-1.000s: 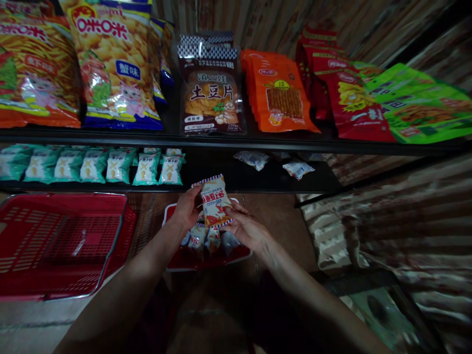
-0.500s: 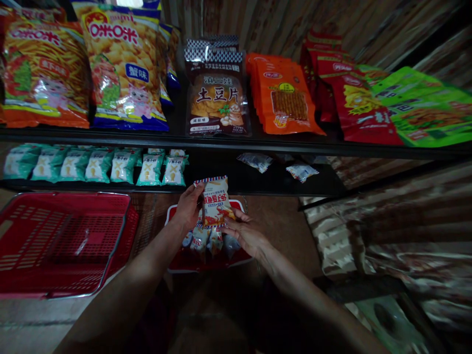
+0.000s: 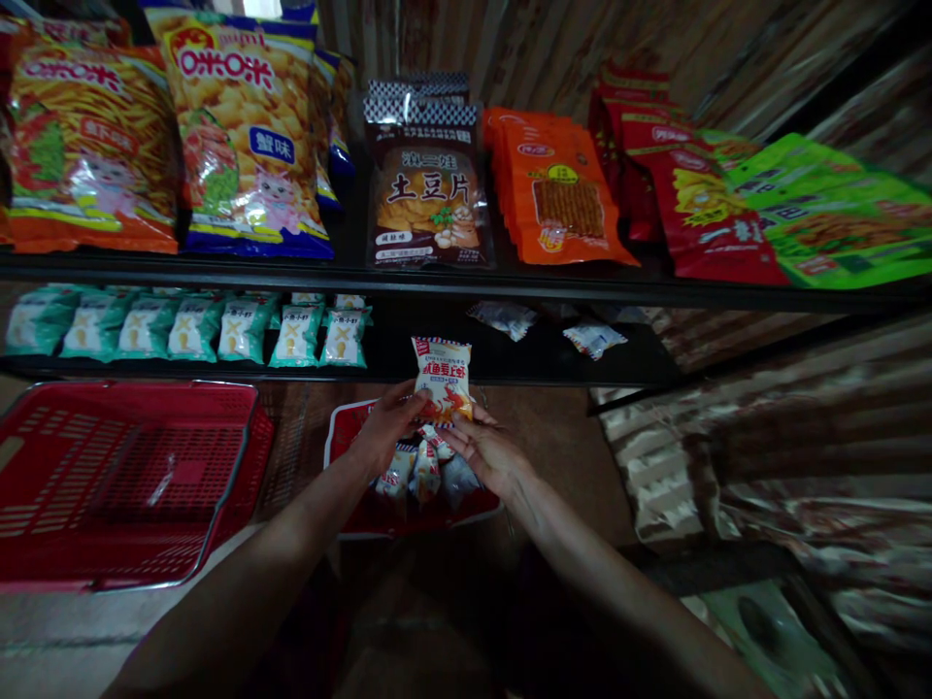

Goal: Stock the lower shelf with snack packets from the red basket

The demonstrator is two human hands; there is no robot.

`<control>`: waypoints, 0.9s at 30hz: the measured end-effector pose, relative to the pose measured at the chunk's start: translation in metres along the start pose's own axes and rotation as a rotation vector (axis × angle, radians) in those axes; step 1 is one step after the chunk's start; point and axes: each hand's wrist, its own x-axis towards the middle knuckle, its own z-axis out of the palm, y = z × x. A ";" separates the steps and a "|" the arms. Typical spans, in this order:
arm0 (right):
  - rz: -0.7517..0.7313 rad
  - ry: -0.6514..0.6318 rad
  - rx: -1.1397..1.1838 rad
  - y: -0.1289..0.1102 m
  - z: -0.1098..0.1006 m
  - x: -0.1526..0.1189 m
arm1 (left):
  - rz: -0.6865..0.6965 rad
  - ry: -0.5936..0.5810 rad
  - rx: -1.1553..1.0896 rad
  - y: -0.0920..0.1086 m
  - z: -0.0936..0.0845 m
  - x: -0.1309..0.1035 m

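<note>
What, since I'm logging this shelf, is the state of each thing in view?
White packet, held up, printed side showing
Left hand, gripping it
Right hand, gripping it too
Middle basket, open-topped, holding small packets
Left basket, open-topped
Teal packets, lined up
Orange bags, overlapping
Green bags, overlapping

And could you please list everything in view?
Shelves: two, black, stacked
Large bags: several, mostly yellow, upper left
Potato pouches: two visible, brown, upper middle
Flat packets: several, orange, right of those
Snack bags: several, red, further right
Snack pouches: several, green, upper far right
Small packets: seven in front, teal, lower left
Loose packets: several, pale, lower right
Striped material: uncounted, brown, right
Unclear item: one, dark, bottom right
Side basket: at least one, red, bottom left
Near basket: one, red, below hands
Basket packets: several, pale, inside it
Held packet: one, white, between hands
Left hand: one, bare, packet's left
Right hand: one, bare, packet's right
</note>
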 end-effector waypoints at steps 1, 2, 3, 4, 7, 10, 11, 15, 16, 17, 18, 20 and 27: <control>0.013 -0.003 0.007 0.000 0.001 -0.001 | 0.009 -0.003 -0.006 0.000 0.000 0.002; 0.023 -0.006 0.009 0.000 0.002 -0.002 | 0.017 -0.005 -0.017 0.000 -0.001 0.004; 0.031 -0.009 0.006 0.000 0.003 -0.003 | 0.023 -0.004 -0.035 0.001 -0.001 0.006; 0.037 -0.010 -0.001 0.000 0.003 -0.005 | 0.024 0.004 -0.059 0.002 -0.002 0.008; 0.052 0.005 -0.038 0.001 0.004 -0.008 | -0.010 0.068 -0.121 0.007 -0.002 0.010; 0.055 -0.001 -0.084 0.004 0.003 -0.009 | -0.021 0.149 -0.172 0.007 -0.004 0.012; 0.049 -0.011 -0.101 0.005 0.003 -0.009 | -0.012 0.173 -0.176 0.007 -0.005 0.013; -0.009 -0.043 -0.158 0.010 0.001 -0.010 | 0.047 0.283 -0.124 0.006 -0.009 0.019; -0.016 -0.037 -0.163 0.011 0.000 -0.011 | 0.059 0.304 -0.113 0.006 -0.009 0.020; -0.019 -0.022 -0.161 0.011 0.000 -0.011 | 0.058 0.305 -0.109 0.007 -0.008 0.019; -0.018 -0.001 -0.151 0.011 0.000 -0.012 | 0.043 0.283 -0.108 0.008 -0.007 0.018; -0.010 0.049 -0.118 0.011 -0.001 -0.013 | -0.018 0.184 -0.103 0.007 -0.002 0.012; -0.071 0.064 -0.114 0.014 -0.003 -0.016 | 0.015 0.046 -0.099 -0.015 0.014 -0.002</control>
